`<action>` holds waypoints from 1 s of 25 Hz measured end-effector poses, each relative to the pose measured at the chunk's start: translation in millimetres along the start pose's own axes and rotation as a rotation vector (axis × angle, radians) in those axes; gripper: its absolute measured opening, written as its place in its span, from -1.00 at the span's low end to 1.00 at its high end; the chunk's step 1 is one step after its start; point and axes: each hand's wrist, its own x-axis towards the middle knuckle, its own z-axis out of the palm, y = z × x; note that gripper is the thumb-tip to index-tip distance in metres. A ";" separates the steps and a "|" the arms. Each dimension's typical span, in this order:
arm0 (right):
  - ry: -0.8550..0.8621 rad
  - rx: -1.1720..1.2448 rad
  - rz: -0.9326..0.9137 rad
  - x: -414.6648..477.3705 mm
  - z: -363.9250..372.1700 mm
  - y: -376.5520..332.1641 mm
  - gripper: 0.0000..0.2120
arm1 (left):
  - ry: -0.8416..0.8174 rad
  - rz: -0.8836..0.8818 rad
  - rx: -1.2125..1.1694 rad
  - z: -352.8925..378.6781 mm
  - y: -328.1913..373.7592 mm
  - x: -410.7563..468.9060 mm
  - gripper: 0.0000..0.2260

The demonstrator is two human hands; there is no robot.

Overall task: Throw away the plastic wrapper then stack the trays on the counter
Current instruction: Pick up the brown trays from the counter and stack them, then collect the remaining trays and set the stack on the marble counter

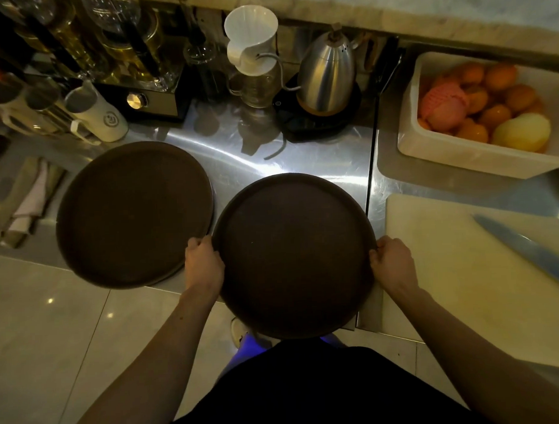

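Two round dark brown trays are in view. The right tray [294,255] juts over the front edge of the steel counter [301,160], and both my hands grip it. My left hand [202,263] is closed on its left rim and my right hand [392,263] on its right rim. Whether this tray rests on the counter or is lifted, I cannot tell. The left tray [134,213] lies on the counter beside it, also overhanging the front edge; a second rim seems to show under its lower right. No plastic wrapper is visible.
Behind the trays stand a steel gooseneck kettle [327,78] on a black base, a white dripper [251,38] over a glass server, and glass brewers at the back left. A white tub of oranges [477,109] sits at right, above a white cutting board [457,269] with a knife [526,250].
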 end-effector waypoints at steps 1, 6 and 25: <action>-0.007 -0.004 0.001 0.3 0.4 -0.1 -0.82 | -0.008 -0.001 -0.005 0.3 -1.6 -0.4 -0.68; -0.024 0.059 0.003 -0.4 0.1 2.1 -0.81 | -0.026 0.033 -0.033 2.1 -9.5 -7.0 -0.68; -0.089 0.263 -0.516 -119.8 57.4 -212.4 -0.50 | 0.350 0.088 -0.440 -97.6 -151.8 -45.5 -0.67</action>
